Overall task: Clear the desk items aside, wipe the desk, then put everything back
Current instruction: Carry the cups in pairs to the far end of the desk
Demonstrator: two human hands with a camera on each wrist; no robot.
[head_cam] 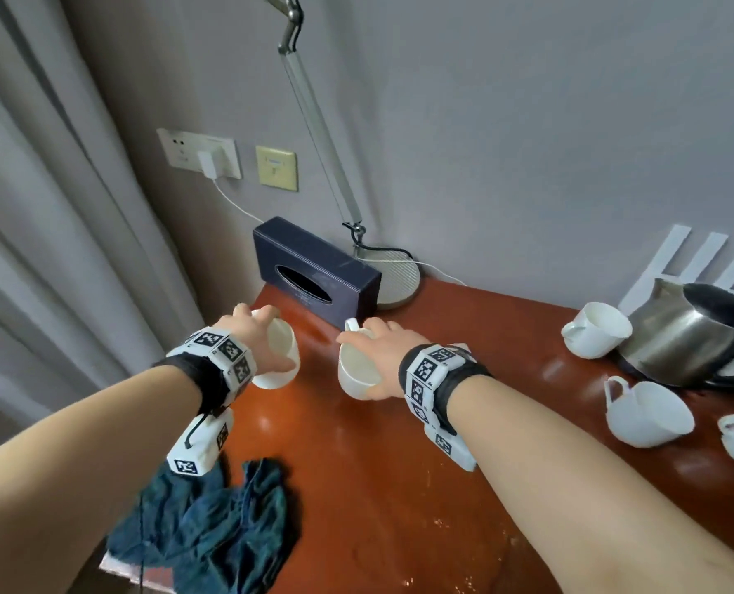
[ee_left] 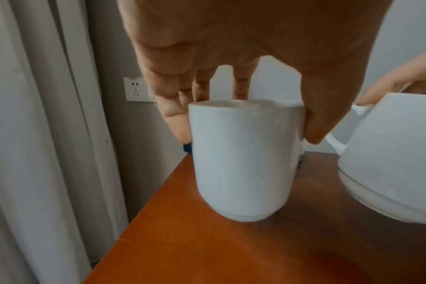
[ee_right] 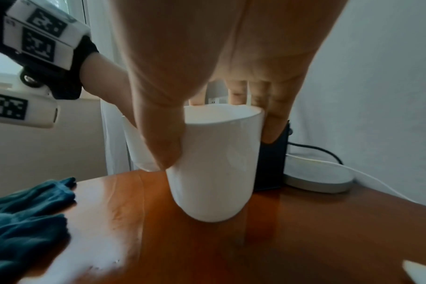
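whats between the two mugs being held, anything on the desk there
Nothing: in the head view only bare wood of the desk shows between the left hand's mug and the right hand's mug.

Grey curtains (head_cam: 35, 199) hang at the left; a wall socket (head_cam: 200, 154) (white charger plugged in) sits beside a yellowish switch plate (head_cam: 276, 168).
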